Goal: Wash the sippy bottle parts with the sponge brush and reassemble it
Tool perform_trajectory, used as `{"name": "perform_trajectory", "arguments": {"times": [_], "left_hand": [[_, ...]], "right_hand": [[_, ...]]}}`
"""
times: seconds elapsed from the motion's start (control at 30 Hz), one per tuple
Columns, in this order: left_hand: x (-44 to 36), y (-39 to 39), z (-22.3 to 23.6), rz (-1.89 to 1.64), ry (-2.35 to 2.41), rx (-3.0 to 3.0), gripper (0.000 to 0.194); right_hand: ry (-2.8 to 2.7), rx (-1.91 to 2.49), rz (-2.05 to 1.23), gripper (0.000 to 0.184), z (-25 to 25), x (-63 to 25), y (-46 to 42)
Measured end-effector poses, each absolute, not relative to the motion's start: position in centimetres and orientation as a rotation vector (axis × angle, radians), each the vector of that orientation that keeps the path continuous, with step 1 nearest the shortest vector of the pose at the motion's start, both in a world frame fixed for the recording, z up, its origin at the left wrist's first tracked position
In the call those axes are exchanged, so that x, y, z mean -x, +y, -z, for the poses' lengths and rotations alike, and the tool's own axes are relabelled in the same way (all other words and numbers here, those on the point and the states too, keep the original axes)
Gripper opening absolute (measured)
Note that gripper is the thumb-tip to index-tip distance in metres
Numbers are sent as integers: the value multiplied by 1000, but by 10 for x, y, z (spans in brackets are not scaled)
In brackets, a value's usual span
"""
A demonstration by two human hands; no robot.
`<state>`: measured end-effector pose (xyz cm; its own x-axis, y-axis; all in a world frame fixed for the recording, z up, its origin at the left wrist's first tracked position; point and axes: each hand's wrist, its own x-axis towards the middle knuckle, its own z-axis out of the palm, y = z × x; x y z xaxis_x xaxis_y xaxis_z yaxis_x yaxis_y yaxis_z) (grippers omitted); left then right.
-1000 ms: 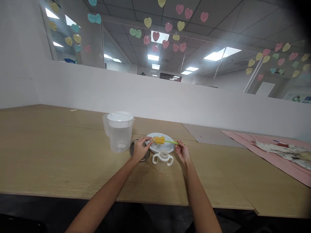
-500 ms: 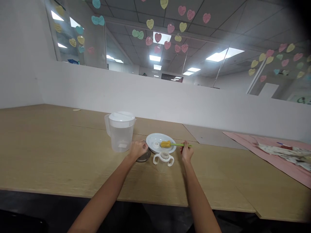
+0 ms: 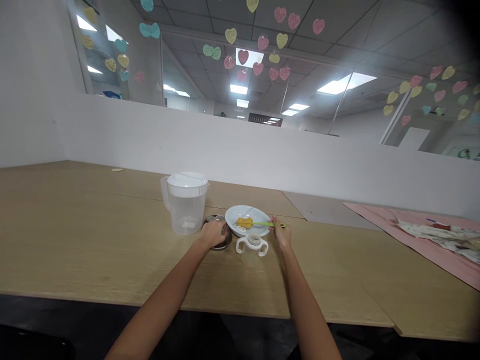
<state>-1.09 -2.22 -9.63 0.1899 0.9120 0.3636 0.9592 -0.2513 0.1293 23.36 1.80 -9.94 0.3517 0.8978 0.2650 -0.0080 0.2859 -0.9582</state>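
Observation:
My right hand [image 3: 281,232] is closed around the green handle of a bottle brush [image 3: 245,223]. The brush's yellow sponge head rests in a white bowl [image 3: 230,215], close to a small white ring [image 3: 241,229]. My left hand [image 3: 213,233] reaches over a dark round metal dish [image 3: 226,243], fingers curled; what they hold, if anything, is hidden. Some clear, shiny item shows in the dish behind the knuckles. In front of the bowl stands a clear baby bottle [image 3: 253,250], its top uncapped, with a white two-handled collar.
A lidded translucent pitcher [image 3: 187,212] with liquid stands left of my left hand. Pink sheeting [image 3: 369,215] with cloth and a pen lies at the far right. A small flat disc [image 3: 117,170] lies at the back left. A white wall closes off the table's back.
My right hand has moved left, carrying the brush head leftward across the bowl. My left hand has shifted slightly, and more of the metal dish's back now shows.

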Motion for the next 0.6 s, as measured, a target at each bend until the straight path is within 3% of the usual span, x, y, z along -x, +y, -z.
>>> {"name": "perform_trajectory", "arguments": {"times": [0.2,0.33,0.43,0.6], "left_hand": [[11,-23,97,545,-1871,2283,29],[9,-25,91,756,-1840,2100,32],[2,-28,88,936,-1613,2136,35],[-15,-31,97,927,-1201,2487,36]], "right_hand": [[-901,1125,-759,40,104,-239,23],[-883,1100,-772,40,106,-241,26],[-873,1074,-794,39,105,-241,26],[-838,999,-880,36,103,-239,24]]}}
